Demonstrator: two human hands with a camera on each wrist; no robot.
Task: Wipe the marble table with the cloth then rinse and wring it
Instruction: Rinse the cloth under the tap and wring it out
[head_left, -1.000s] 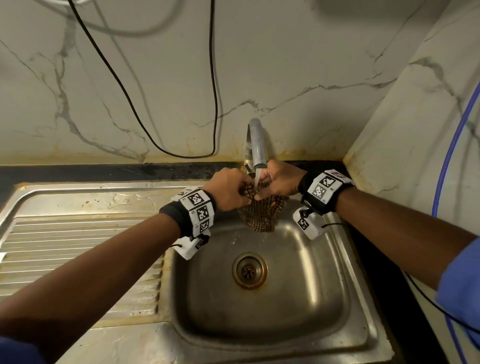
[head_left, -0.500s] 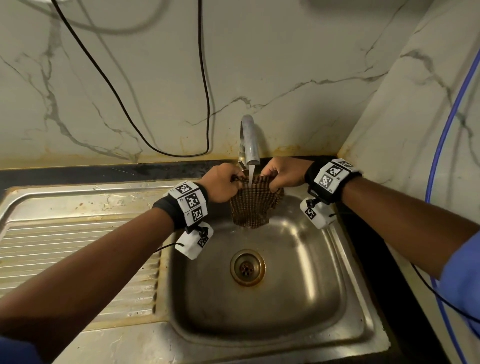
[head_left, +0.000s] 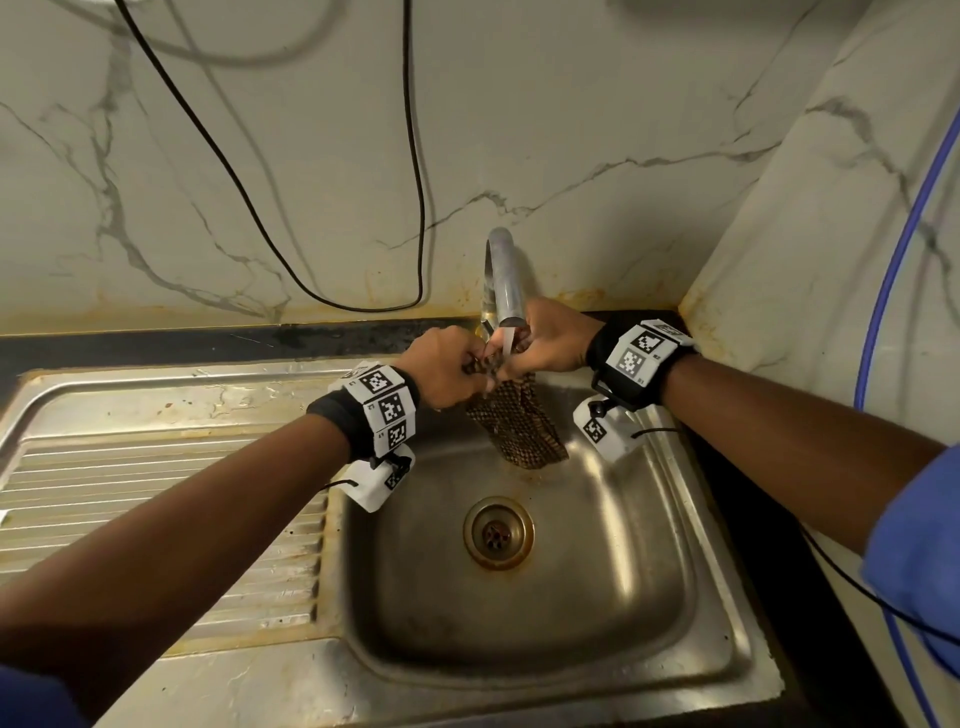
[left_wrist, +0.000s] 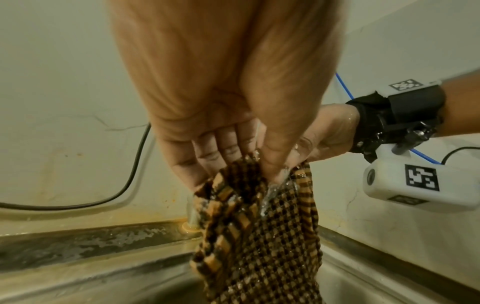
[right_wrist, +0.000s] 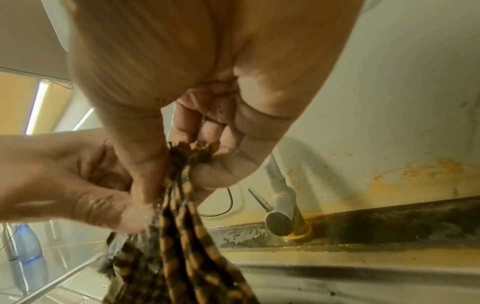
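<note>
Left hand (head_left: 451, 368) and right hand (head_left: 546, 344) both pinched top edge of checked brown cloth (head_left: 515, 426), knuckles nearly touching under tap spout (head_left: 506, 280). Fingers curled into bunched fabric in both wrist views; water ran over thumbs. Cloth hung from pinch into sink basin (head_left: 649, 561), lower edge clear of drain (head_left: 497, 531).

Change vs half a second ago: held top edge gathered in, cloth spread wide then, now bunched and hanging narrow, angled toward the right hand. A second ago also bunched. Reads as rub-and-reopen cycle under the stream, so rinse step in progress, wiping presumably done, wringing not yet started. Cloth looked soaked and heavy; likely needs a twist between both hands next, tap still running.

Surroundings: stainless sink with ribbed drainboard (head_left: 156, 499) to the left, rust-coloured staining round the rim and along base of the marble backsplash (head_left: 260, 156). Dark counter strip (head_left: 208, 340) behind sink. Black cable (head_left: 415, 182) looped down the wall, blue cable (head_left: 893, 249) on the right wall. Blue-tinted bottle (right_wrist: 27, 242) visible far left in right wrist view, blurred.
</note>
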